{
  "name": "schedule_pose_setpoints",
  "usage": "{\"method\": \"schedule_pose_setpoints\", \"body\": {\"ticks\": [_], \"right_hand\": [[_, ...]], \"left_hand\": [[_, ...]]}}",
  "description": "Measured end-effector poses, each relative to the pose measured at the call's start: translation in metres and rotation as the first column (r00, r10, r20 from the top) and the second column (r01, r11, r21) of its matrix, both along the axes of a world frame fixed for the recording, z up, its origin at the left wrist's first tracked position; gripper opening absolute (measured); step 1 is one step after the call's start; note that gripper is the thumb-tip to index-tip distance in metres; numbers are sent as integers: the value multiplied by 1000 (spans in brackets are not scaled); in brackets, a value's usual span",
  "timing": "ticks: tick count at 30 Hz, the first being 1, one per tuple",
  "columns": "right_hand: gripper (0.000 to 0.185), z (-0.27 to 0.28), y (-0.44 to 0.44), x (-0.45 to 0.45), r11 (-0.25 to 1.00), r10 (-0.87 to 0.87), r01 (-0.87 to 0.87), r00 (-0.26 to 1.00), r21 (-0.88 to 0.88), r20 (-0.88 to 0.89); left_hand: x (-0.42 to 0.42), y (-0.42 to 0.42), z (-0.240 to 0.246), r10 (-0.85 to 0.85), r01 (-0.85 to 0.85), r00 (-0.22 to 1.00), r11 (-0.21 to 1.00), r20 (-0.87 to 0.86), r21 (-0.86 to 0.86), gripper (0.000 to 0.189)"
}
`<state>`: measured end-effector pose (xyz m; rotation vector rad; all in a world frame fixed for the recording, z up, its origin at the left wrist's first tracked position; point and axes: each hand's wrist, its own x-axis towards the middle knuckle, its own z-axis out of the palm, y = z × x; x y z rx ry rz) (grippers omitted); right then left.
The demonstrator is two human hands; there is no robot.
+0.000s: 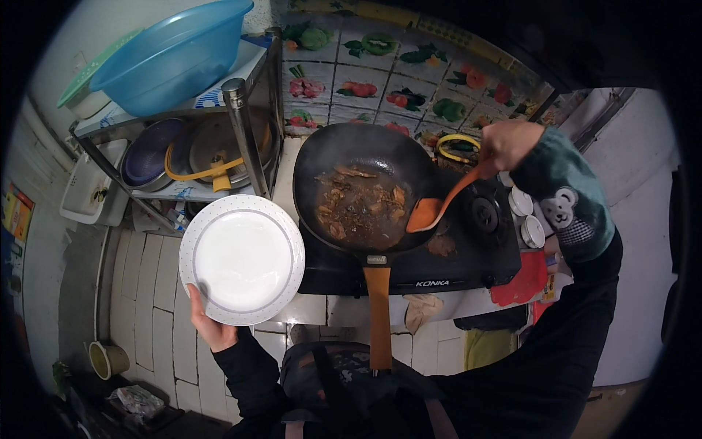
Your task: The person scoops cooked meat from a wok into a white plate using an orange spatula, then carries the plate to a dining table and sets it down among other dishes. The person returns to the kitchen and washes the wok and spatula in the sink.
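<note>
My left hand grips the lower rim of a white dotted plate, which bears no food and is held left of the stove. My right hand is closed around the handle of an orange spatula; its blade rests at the right inner side of a black wok. Browned pieces of food in dark sauce lie in the wok, and faint steam rises. The wok's wood-coloured handle points towards me. Beneath it is a black KONKA gas stove.
On the left, a metal shelf rack carries a blue basin and a lidded pan. Two small white jars stand right of the bare burner. A red cloth or bag hangs over the counter edge.
</note>
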<state>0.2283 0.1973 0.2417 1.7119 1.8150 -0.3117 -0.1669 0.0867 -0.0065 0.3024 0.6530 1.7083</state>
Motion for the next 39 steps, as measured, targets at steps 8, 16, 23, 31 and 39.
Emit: {"method": "schedule_pose_setpoints", "body": {"ticks": [8, 16, 23, 31, 39], "right_hand": [[21, -90, -2, 45, 978, -1, 75, 934, 194, -356], [21, -113, -11, 49, 870, 150, 50, 921, 490, -361], [16, -84, 0, 31, 796, 300, -129, 933, 591, -201], [28, -85, 31, 15, 864, 219, -30, 921, 502, -323], [26, -92, 31, 36, 953, -117, 228, 883, 198, -454]], "left_hand": [[-4, -1, 0, 42, -42, 999, 999, -25, -5, 45], [-9, -2, 5, 52, -52, 999, 998, -15, 21, 45], [-7, -3, 3, 30, -29, 1000, 999, -11, 35, 45], [-7, -5, 0, 29, -28, 999, 1000, -26, 3, 45], [-4, -1, -4, 12, -12, 1000, 1000, -12, 3, 45]]}}
